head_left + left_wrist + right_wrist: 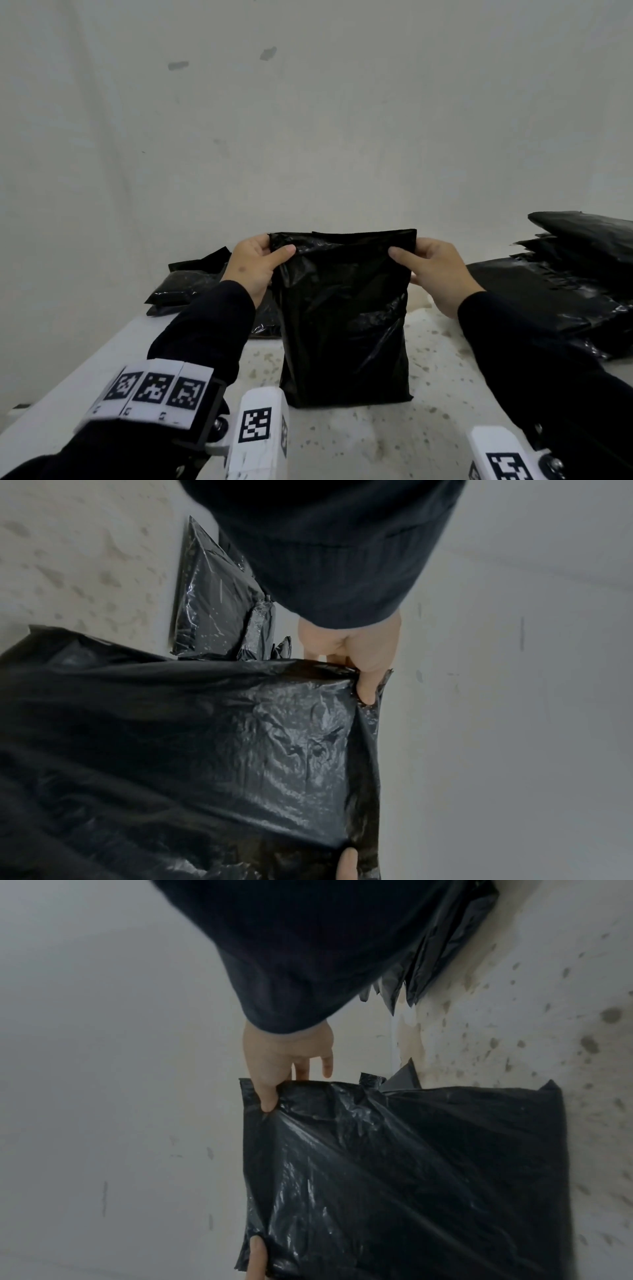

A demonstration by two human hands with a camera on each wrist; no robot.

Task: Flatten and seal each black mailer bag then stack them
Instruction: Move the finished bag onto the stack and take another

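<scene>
Only the head view shows the small heap of glossy black mailer bags far left. The left hand and right hand pinch the upright crinkled black plastic mailer bag at its top corners, bottom edge on the speckled white worktop. A taller black bag stack lies right, a bare strip between.

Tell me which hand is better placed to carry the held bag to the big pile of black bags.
Probably the right hand. It pinches the mailer bag's top right corner, and the big pile lies on that side. The left hand pinches the other corner, farther away.
</scene>
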